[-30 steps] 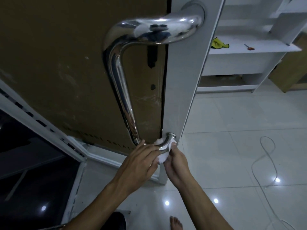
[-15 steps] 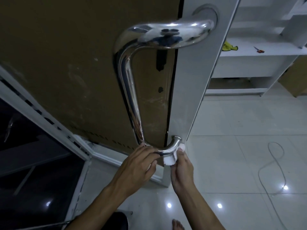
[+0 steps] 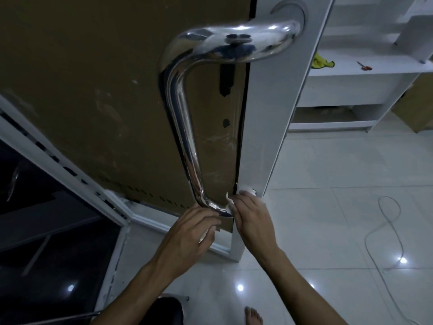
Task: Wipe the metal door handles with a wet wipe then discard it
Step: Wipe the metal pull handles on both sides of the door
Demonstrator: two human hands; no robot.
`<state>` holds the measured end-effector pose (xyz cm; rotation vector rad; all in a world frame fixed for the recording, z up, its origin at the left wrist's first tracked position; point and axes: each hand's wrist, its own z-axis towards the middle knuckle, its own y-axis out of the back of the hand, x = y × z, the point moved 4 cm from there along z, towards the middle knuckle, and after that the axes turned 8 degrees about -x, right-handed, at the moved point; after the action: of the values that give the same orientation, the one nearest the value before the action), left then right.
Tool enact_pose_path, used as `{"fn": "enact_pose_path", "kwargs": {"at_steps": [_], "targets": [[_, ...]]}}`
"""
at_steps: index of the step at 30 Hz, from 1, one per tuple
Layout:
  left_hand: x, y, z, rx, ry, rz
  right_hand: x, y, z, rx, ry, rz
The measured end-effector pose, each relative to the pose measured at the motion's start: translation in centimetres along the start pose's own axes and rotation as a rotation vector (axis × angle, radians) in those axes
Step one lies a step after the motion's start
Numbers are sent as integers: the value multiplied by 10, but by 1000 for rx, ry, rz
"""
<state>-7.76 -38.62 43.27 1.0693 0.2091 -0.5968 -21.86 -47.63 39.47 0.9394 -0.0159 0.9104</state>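
A long polished metal door handle [image 3: 185,127] runs down the white-framed door [image 3: 271,118] from an upper mount to a lower bend. My right hand [image 3: 251,216] presses a white wet wipe [image 3: 244,191] against the handle's lower end where it meets the frame. My left hand [image 3: 192,227] grips the lower bend from below, with a bit of white wipe showing under its fingers. The lower mount is hidden by the wipe and my right hand.
Brown cardboard [image 3: 93,90] covers the door's glass. White shelves [image 3: 365,73] at the right hold a yellow cloth [image 3: 322,63] and orange scissors [image 3: 364,66]. A white cable [image 3: 386,228] loops over the tiled floor. A dark stool [image 3: 164,310] and my bare foot [image 3: 253,315] are below.
My right hand has slid the wipe from under the lower bend up onto the handle's end at the frame. The view has shifted so the handle sits further right.
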Motion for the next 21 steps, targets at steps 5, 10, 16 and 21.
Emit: {"fn": "enact_pose_path", "kwargs": {"at_steps": [5,10,16,21], "targets": [[7,6,-11,-53,131,-50,4,0,21,145,211,-218],[10,12,-15,-102,211,-101,-3,13,8,100,204,-65],[15,19,-21,-122,318,-110,-8,14,7,92,248,-55],[12,22,-18,-152,521,-237,0,0,41,363,341,-336]]}}
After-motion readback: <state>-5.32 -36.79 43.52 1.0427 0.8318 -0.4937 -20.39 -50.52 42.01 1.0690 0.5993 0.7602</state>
